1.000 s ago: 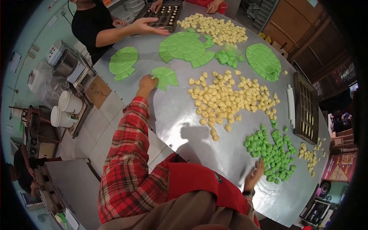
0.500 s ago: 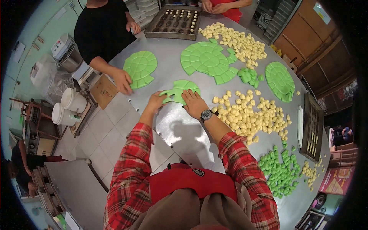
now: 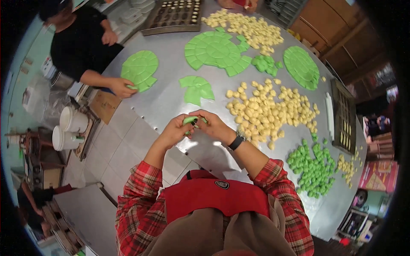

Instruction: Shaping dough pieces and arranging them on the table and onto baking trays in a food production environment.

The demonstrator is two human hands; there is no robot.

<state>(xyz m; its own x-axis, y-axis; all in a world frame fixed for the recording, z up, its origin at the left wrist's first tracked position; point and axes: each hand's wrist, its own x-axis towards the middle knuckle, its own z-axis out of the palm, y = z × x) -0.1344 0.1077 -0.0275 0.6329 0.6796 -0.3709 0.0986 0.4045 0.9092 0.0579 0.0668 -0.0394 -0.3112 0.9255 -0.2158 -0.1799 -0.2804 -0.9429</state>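
Close together above the metal table's near edge, my left hand point(image 3: 176, 131) and my right hand point(image 3: 214, 127) are closed on a small piece of green dough point(image 3: 189, 120). The piece is bent between the fingertips, and a small dark spot shows in it; I cannot make out what that is. Just beyond my hands lies a torn remnant of a green dough sheet point(image 3: 199, 93). A scored round green sheet point(image 3: 215, 50) sits farther back, with a gap along its near right side. Yellow dough balls point(image 3: 273, 112) are spread to the right of my right hand.
A co-worker's hand point(image 3: 123, 87) touches another green sheet point(image 3: 139, 68) on the left. Green dough lumps point(image 3: 314, 170) lie at the right, near a moulded baking tray point(image 3: 344, 121) and a white rolling pin point(image 3: 329, 113). Another tray point(image 3: 173, 16) stands at the back.
My hands have come off the small sheet and drawn nearer to me, now with a green piece between them. The co-worker's hand now grips the edge of the left sheet. The view has shifted.
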